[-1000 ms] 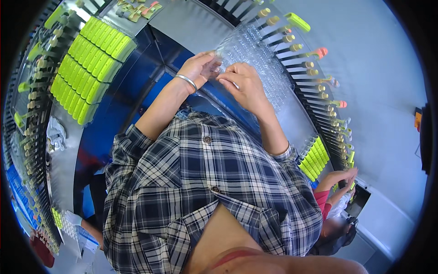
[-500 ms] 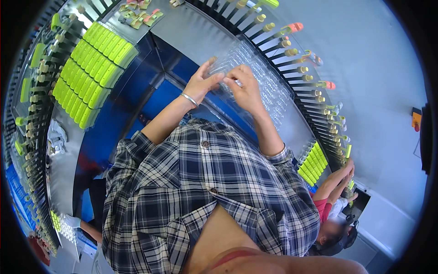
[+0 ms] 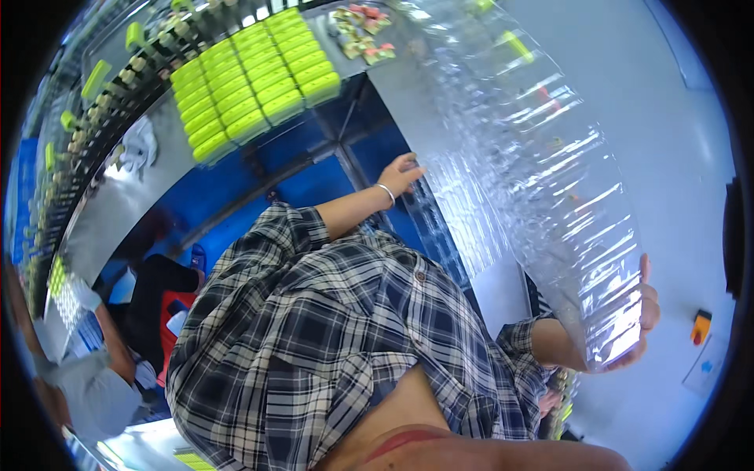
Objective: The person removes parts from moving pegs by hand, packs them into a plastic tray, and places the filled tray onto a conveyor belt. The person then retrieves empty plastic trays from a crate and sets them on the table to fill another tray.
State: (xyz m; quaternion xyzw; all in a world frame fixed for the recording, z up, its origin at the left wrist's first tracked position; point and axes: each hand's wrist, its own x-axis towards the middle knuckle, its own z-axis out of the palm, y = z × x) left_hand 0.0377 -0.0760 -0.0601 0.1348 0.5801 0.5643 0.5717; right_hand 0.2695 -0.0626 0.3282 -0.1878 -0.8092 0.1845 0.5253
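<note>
Two bare hands on one long clear plastic tray (image 3: pixel 542 180), a transparent moulded sheet with rows of small pockets, lifted and running diagonally from top centre down to lower right. Right hand (image 3: pixel 640 314) at the tray's near, lower end, palm behind the plastic, fingers curled round the edge and clamped on it, seen partly through the sheet. Left hand (image 3: pixel 402 173) off the tray's left side, near its middle, fingers spread and laid flat against the edge of a further clear stack (image 3: pixel 440 228) just beside the tray; cannot tell whether anything pinched there. Silver bracelet (image 3: pixel 385 193) on that wrist. Checked shirt (image 3: pixel 338 345) in black and white below the tray, filling the lower middle. Left of the tray, a block of yellow-green rectangular parts (image 3: pixel 255 74) in tidy rows on a grey bench (image 3: pixel 157 188). Just left of the tray's top end, a small scatter of red and green pieces (image 3: pixel 363 35). Farther left of the tray, a curved rack of pegs (image 3: pixel 118 94) with green caps. Under the tray's left side, blue floor (image 3: pixel 236 196) between the benches. Well left of the tray, at the lower left rim, another person in grey (image 3: pixel 86 385). Right of the tray's lower end, a small orange object (image 3: pixel 700 326) on the pale surface
</note>
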